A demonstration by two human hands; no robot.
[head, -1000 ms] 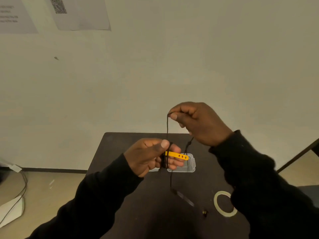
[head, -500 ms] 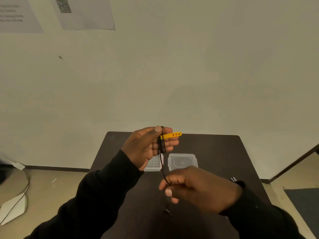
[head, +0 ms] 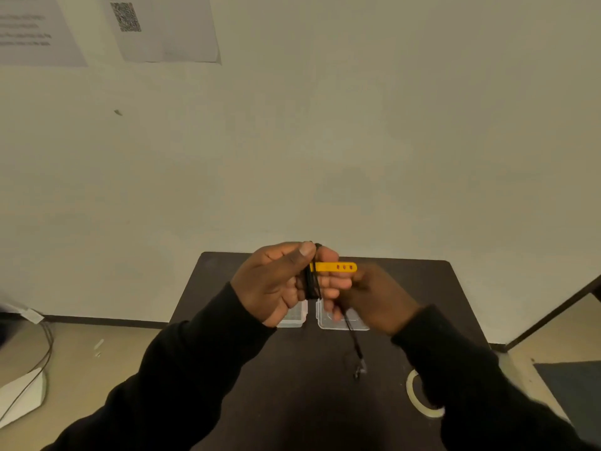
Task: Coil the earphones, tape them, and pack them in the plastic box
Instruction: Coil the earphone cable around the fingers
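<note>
Plain pale wall behind a dark brown bench (head: 247,402). Left hand (head: 286,281) closed on the thin black earphone cord coil (head: 313,281) with its yellow strap; right hand (head: 374,297), blurred, pinching the trailing end. Worth keeping turns snug, thumb clamped. Clear plastic box (head: 341,322) far, under the hands; pale tape ring (head: 419,400) near right.

A plain off-white wall (head: 357,141) fills most of the frame under dim, yellowish light. Two paper sheets hang at the upper left, one (head: 169,30) bearing a QR code. A dark baseboard (head: 107,321) meets a beige floor (head: 81,362) at lower left, where cables (head: 44,356) trail. A dark brown table (head: 422,288) stands against the wall at lower centre.
</note>
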